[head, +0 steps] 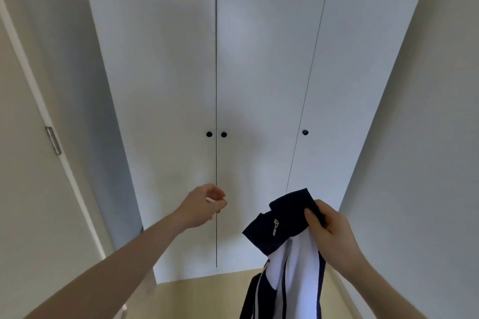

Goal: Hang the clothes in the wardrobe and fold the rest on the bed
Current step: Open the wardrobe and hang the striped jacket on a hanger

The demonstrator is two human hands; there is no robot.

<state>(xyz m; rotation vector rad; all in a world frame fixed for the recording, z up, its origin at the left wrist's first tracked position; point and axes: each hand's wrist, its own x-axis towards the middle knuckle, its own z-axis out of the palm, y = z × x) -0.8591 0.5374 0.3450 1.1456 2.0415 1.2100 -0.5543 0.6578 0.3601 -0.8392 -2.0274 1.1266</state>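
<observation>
A tall white wardrobe [259, 72] stands straight ahead with its three doors closed, each with a small black knob [224, 134]. My right hand [330, 225] grips the dark navy collar of a navy and white zip jacket [290, 261], which hangs down from it at the lower right. My left hand [204, 206] is stretched out in front of the gap between the left and middle doors, below the knobs, with loosely curled fingers and nothing in it. It does not touch the doors as far as I can tell.
A white room door with a metal hinge [53, 140] runs along the left. A plain wall [440, 137] closes the right side. Light wooden floor [207, 298] shows below the wardrobe.
</observation>
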